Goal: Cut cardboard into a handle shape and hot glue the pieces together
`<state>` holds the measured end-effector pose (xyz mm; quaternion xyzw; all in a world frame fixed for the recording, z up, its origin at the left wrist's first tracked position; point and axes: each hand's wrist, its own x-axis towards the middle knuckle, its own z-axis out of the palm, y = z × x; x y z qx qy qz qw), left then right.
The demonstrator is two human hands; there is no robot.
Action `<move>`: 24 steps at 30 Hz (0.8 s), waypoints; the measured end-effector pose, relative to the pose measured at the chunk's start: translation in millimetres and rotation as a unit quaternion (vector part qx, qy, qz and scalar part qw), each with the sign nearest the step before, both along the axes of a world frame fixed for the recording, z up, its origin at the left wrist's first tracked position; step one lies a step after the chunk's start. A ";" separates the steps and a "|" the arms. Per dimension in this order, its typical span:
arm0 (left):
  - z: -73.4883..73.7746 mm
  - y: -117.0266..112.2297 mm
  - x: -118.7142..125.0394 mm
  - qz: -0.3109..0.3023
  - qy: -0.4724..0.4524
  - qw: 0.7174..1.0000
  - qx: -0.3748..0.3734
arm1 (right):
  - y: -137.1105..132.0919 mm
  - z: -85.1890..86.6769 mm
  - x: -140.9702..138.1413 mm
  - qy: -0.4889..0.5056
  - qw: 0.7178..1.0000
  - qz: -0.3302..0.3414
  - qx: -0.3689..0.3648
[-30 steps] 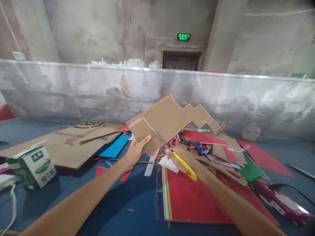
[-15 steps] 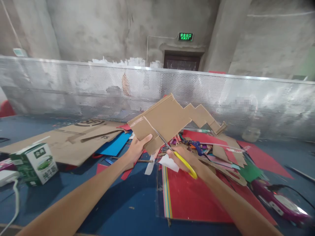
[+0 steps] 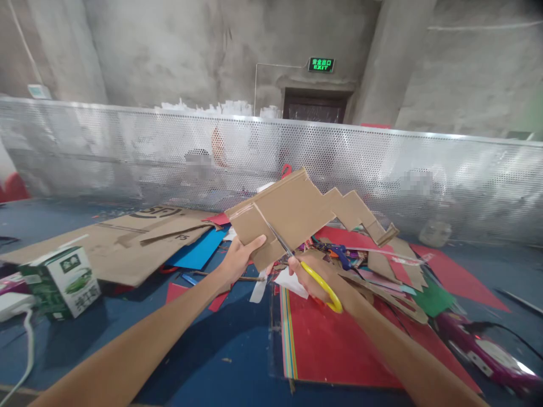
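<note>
My left hand (image 3: 241, 257) grips the lower left corner of a brown cardboard piece (image 3: 288, 209), thumb on its near face. The piece is held up tilted above the table, with a stepped, zigzag strip running off to the right. In my right hand (image 3: 311, 274) is a pair of scissors (image 3: 321, 282) with yellow handles, the fingers closed round them. Their blades lie against the cardboard's lower edge, pointing up and left toward a pale line across its left part. Whether the blades are parted is hard to tell.
A stack of coloured paper (image 3: 339, 345), red on top, lies in front of my right hand among scraps. At left are a flattened cardboard box (image 3: 127, 249) and a milk carton (image 3: 63, 282). A perforated metal screen (image 3: 148, 152) stands behind. A purple device (image 3: 483, 347) sits at right.
The cardboard has shifted slightly right and down in view, with its zigzag end dipping lower. Both hands keep their holds, and the scissors stay at the same edge.
</note>
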<state>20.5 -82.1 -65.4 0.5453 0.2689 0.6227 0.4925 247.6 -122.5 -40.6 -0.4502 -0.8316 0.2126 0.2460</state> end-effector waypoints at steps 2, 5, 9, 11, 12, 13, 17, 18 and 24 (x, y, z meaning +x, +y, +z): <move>-0.2 0.2 -0.4 0.002 -0.002 1.000 -0.005 | 0.1 0.5 -2.1 -0.004 1.000 -0.016 0.014; -0.7 0.7 -0.9 0.002 -0.016 1.000 -0.017 | 1.1 -2.3 -4.0 -0.010 0.999 -0.037 0.037; -3.3 2.6 -0.7 0.000 -0.023 0.999 -0.028 | 0.1 -3.4 -5.5 -0.017 0.998 -0.037 0.049; -3.7 4.0 -1.5 -0.002 -0.027 0.999 -0.034 | -1.2 -0.7 -5.3 -0.017 0.998 -0.035 0.047; -3.1 4.6 -2.6 -0.006 -0.030 0.999 -0.036 | -1.4 0.9 -4.7 -0.016 0.998 -0.032 0.042; -2.0 5.2 -4.3 -0.012 -0.034 0.999 -0.040 | -1.1 2.6 -3.5 -0.014 0.999 -0.027 0.037; 4.2 7.2 -13.6 -0.025 -0.053 0.995 -0.075 | 4.4 4.2 4.7 -0.019 1.000 0.022 0.007; 5.1 7.7 -15.5 -0.023 -0.053 0.995 -0.083 | 6.1 2.9 6.8 -0.022 0.999 0.029 0.000; 1.3 10.3 -17.2 0.015 -0.037 0.996 -0.080 | 9.7 -7.7 10.3 0.007 0.999 0.022 -0.041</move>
